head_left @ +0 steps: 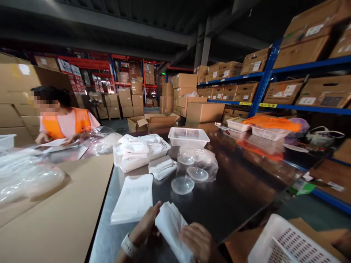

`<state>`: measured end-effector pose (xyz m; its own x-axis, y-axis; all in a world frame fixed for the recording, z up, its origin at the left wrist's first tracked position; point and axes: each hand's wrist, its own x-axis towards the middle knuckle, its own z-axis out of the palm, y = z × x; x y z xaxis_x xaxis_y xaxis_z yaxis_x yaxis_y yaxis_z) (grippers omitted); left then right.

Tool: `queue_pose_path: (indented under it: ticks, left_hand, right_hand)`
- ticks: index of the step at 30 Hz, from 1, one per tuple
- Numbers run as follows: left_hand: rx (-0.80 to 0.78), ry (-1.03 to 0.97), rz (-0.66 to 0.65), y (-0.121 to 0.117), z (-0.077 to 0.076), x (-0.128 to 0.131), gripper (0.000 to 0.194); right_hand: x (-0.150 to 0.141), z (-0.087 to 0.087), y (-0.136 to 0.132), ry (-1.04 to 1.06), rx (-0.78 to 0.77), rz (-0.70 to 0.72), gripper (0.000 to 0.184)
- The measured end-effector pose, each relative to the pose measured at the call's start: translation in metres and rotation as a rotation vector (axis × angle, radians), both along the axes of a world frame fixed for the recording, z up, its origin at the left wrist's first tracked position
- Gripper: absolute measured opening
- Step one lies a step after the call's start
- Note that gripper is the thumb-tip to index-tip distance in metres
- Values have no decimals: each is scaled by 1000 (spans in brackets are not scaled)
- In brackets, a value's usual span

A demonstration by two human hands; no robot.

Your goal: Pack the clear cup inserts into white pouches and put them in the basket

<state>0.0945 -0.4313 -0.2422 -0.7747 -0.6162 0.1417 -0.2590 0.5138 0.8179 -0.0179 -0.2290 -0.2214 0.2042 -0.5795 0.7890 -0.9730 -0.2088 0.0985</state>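
Note:
A folded white paper packet (171, 226), wide at the top, lies slanted between my hands at the near edge of the table. My left hand (146, 223), with a white watch at its wrist, is beside the packet's left edge, fingers stretched out. Curled over the packet's right side is my right hand (197, 239), slightly blurred; its thumb is hidden. A stack of flat white paper sheets (133, 199) lies left of my left hand. Beyond the hands, clear plastic bowls (182, 185) stand beside a clear plastic bag (210, 164). Folded white packets (162, 167) lie next to them.
A white basket (128, 166) heaped with white packets and another white basket (189, 137) stand farther back. A white perforated basket (290, 241) is at near right. Cardboard (60, 204) covers the left side. Across it, a person in an orange vest (67, 126) handles paper.

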Motion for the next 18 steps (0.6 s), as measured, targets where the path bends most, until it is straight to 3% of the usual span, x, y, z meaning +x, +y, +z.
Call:
queue_pose_path:
  ticks: [3, 4, 6, 11, 14, 18]
  left_hand:
    - [230, 29, 6, 4, -9, -8, 69]
    - [236, 46, 26, 6, -11, -9, 65]
    - [102, 45, 58, 7, -13, -8, 51]
    - [-278, -171, -26, 5, -25, -6, 22]
    - [-364, -162, -28, -1, -41, -9, 24]
    - [-406, -66, -15, -5, -57, -13, 30]
  right_hand:
    - [-43, 31, 12, 64, 46, -19, 33]
    - [-62, 38, 12, 85, 66, -59, 34]
    - [-105, 49, 4, 104, 136, -181, 36]
    - [-205, 66, -38, -76, 591, -673, 40]
    - [-236, 71, -57, -84, 634, -778, 37]
    - [-244, 67, -70, -67, 648, -815, 40]
